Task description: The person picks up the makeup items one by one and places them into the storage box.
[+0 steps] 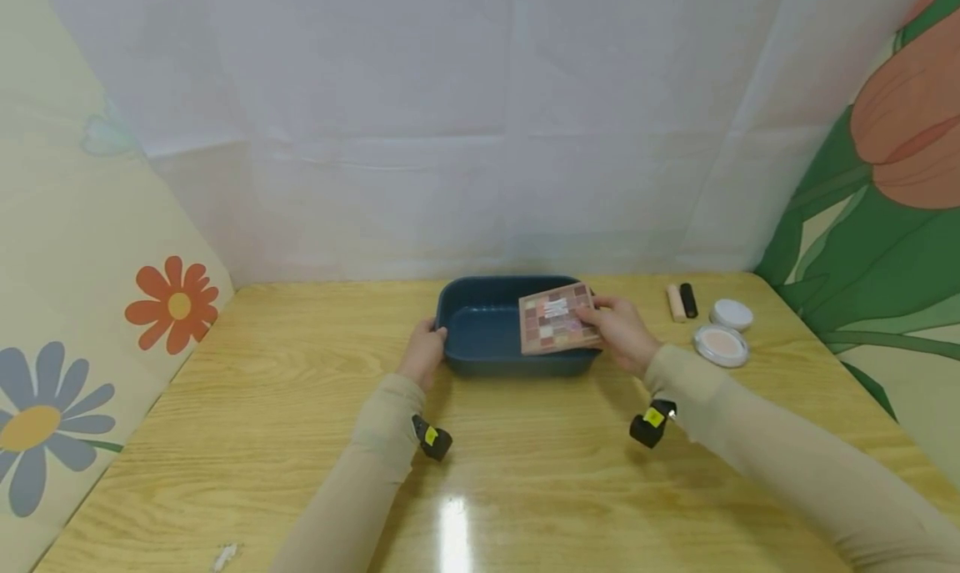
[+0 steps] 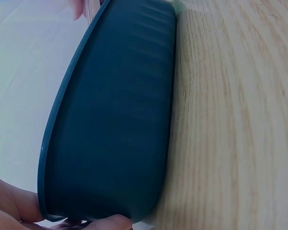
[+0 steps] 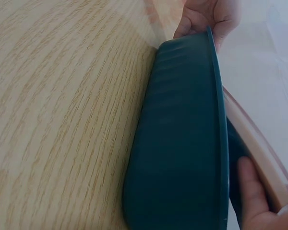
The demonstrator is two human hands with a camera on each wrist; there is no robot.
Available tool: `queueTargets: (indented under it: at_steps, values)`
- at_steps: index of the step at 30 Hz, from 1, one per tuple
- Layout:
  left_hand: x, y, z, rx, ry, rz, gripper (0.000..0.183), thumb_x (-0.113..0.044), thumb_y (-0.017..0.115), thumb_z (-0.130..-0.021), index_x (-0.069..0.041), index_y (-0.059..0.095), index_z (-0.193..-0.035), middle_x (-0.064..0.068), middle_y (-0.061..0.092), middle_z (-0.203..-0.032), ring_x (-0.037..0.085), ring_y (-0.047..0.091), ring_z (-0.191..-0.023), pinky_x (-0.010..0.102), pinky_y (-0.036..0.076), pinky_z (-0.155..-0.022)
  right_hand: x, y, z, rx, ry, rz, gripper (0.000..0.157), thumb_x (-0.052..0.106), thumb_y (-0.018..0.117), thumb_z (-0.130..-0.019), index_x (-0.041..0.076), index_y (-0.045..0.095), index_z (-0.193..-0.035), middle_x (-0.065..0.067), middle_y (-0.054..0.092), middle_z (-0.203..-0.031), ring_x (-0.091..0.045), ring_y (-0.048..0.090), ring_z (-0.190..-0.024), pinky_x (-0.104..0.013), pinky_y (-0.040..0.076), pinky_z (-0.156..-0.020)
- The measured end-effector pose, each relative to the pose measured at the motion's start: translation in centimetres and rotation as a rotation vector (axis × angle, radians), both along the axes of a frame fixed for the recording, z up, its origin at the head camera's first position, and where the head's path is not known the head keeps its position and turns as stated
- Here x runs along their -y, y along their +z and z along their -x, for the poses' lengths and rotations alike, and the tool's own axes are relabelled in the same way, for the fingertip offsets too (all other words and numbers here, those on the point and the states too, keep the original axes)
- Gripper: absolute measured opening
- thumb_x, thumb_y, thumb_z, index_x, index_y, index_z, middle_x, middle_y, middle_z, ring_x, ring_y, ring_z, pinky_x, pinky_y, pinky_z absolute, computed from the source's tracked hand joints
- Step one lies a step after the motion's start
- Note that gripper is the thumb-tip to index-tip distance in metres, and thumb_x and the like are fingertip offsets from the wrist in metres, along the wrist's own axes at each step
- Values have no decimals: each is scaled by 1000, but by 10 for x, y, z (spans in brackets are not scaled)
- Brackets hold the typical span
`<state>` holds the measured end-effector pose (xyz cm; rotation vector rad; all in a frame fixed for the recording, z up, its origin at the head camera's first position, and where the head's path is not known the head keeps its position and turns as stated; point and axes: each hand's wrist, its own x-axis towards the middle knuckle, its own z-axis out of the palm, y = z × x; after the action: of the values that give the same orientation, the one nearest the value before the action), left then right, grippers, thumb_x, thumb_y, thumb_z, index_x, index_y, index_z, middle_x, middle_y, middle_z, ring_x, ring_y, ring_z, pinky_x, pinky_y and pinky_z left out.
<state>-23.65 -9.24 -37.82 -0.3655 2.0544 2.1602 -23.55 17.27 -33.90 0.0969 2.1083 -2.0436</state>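
The right hand [image 1: 621, 333] pinches the eyeshadow palette [image 1: 558, 318] by its right edge, holding it tilted over the right end of the dark blue tub [image 1: 480, 327]. The left hand [image 1: 423, 355] grips the tub's left rim, fingers curled round it. The tub sits mid-table [image 1: 262, 406], with a few makeup bits [image 1: 708, 319] off to the right.

dark teal rectangular tub [image 1: 480, 327] with rounded corners and ribbed outer wall, standing upright on the wooden tabletop [image 1: 300, 406], gripped at its left end. flat square eyeshadow palette [image 1: 558, 318] of pink and brown shades, tilted, resting across the tub's right rim, pinched at its right edge.
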Motion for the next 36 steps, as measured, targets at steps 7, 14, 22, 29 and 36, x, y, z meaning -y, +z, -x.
queueTargets:
  at_steps: [7, 14, 22, 29, 36]
  values:
    - [0, 1, -1, -2, -7, 1, 45, -3, 28, -104, 12, 23, -146, 28, 30, -148, 39, 36, -134, 47, 30, -112, 4, 1, 1, 6, -1, -55, 52, 11, 46, -103, -15, 27, -144, -3, 61, -90, -3, 62, -71, -20, 53, -64]
    - [0, -1, -1, -6, -5, 0, 45, -3, 29, -104, 12, 23, -146, 29, 32, -147, 39, 37, -132, 47, 32, -111, 10, 1, 5, 19, -13, -49, 54, 7, 46, -102, -14, 23, -145, -7, 60, -91, -4, 62, -69, -20, 54, -64]
    - [-1, -1, 0, -6, -10, -2, 46, -4, 29, -104, 11, 23, -146, 28, 31, -147, 38, 36, -133, 48, 31, -111, 15, 3, 6, 33, 11, -65, 53, 6, 44, -102, -13, 21, -147, -19, 56, -111, -6, 62, -75, -21, 55, -70]
    - [-1, 0, 0, -8, -5, 4, 45, -3, 29, -104, 12, 24, -146, 28, 29, -149, 37, 33, -136, 46, 29, -112, 19, 4, 7, 31, 38, -60, 53, 6, 44, -102, -12, 23, -147, -23, 54, -118, -7, 63, -78, -22, 55, -70]
    - [-1, 0, 0, -10, -2, 1, 45, -4, 29, -104, 12, 24, -146, 28, 31, -148, 37, 34, -135, 46, 30, -112, 21, 2, 8, 17, 50, -72, 52, 5, 41, -102, -11, 22, -147, -26, 51, -123, -7, 61, -79, -21, 54, -68]
